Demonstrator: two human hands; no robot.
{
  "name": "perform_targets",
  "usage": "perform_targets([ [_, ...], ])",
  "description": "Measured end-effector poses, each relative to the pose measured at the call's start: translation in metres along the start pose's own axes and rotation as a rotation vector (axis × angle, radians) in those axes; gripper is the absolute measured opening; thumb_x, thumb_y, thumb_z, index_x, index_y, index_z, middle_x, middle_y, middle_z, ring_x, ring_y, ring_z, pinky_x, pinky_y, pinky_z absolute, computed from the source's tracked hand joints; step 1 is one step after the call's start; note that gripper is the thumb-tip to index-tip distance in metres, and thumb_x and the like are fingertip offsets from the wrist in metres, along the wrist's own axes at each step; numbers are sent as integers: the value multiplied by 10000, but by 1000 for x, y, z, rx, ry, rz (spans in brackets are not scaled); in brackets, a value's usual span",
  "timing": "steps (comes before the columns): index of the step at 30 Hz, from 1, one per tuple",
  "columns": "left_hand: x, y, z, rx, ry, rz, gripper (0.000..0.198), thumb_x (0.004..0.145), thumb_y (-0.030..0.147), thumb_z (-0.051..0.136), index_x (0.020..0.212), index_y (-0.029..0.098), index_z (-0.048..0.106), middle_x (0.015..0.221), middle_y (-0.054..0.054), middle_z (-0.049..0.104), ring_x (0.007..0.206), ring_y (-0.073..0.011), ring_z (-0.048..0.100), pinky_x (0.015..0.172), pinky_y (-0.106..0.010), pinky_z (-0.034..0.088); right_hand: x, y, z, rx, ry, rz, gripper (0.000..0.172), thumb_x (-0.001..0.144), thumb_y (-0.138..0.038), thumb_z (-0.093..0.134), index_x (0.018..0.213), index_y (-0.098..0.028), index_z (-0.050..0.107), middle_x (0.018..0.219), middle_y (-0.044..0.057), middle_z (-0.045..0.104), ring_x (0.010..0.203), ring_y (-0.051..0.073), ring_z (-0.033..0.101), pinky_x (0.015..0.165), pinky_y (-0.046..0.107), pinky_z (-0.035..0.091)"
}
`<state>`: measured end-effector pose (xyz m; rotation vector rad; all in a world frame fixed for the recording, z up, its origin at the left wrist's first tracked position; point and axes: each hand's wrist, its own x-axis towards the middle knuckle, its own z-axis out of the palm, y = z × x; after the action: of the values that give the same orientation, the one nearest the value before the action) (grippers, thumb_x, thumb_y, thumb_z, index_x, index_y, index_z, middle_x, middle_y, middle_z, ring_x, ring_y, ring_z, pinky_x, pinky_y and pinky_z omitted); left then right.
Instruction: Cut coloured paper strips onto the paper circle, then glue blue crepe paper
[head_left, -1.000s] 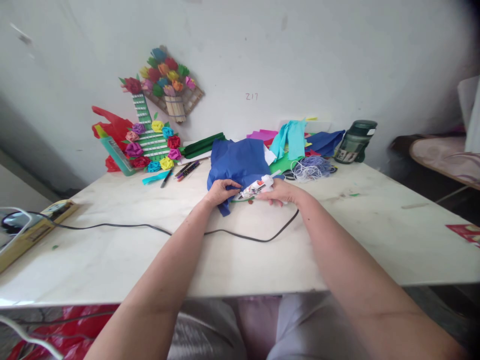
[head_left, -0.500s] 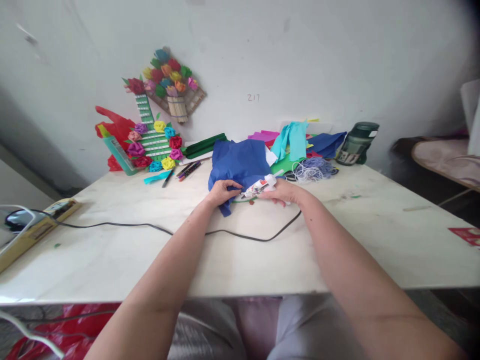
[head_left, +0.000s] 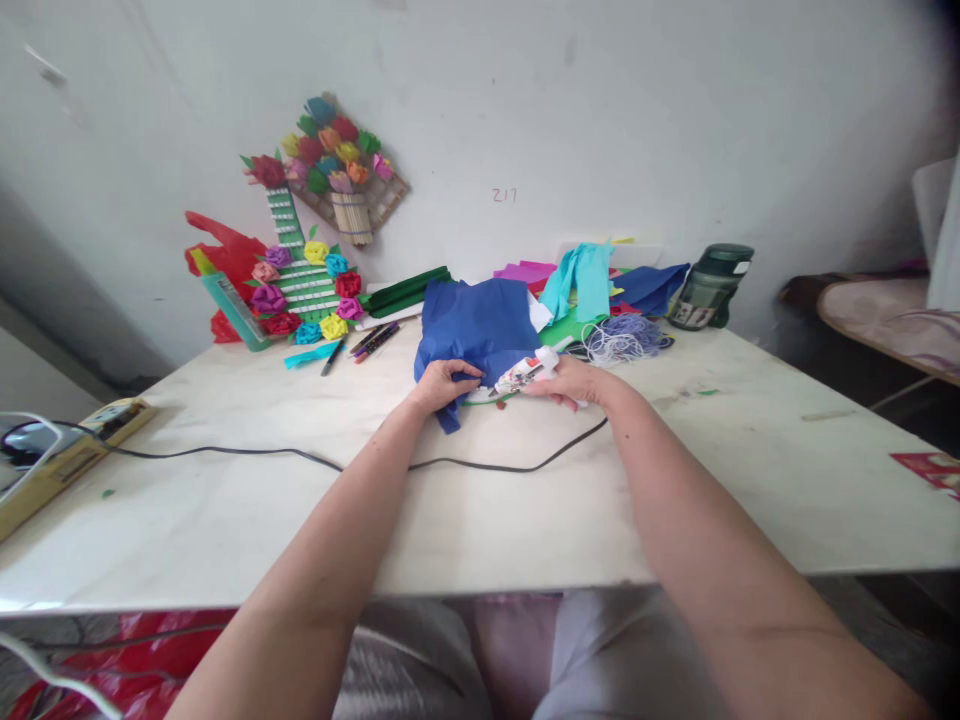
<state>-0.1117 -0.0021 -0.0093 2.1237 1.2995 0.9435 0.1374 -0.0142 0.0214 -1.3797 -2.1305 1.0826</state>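
Note:
A sheet of dark blue crepe paper lies crumpled at the middle of the table, with one corner hanging toward me. My left hand pinches its near edge between thumb and fingers. A white hot glue gun with a printed pattern is gripped in my right hand, its nozzle pointing left and down, close to the left fingertips. Beneath the nozzle shows a thin strip of white and green, mostly covered by the blue paper and my hands.
The glue gun's black cord crosses the table toward a power strip at left. Paper flowers on a green guitar shape and several pens stand left; yarn, turquoise paper and a dark bottle lie at right.
My right hand has drawn the glue gun slightly to the right, so its nozzle is a little farther from my left fingers. My left hand keeps its pinch on the paper.

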Motion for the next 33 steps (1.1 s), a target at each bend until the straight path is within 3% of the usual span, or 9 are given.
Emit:
perform_targets([
  [25, 0, -2, 0, 1, -7, 6, 278, 670, 335, 599, 885, 183, 686, 914, -22, 688, 839, -162, 609, 811, -248, 439, -7, 0, -8, -6, 42, 10, 348, 600, -458, 674, 544, -174, 480, 347, -64, 410, 285, 66, 374, 289, 198, 337],
  [33, -1, 2, 0, 18, 0, -8, 279, 662, 353, 602, 872, 191, 690, 880, -9, 688, 791, -153, 601, 776, -241, 445, -11, 0, -10, 154, 48, -58, 398, 629, -490, 640, 491, -162, 463, 376, -33, 466, 271, 54, 369, 290, 200, 322],
])
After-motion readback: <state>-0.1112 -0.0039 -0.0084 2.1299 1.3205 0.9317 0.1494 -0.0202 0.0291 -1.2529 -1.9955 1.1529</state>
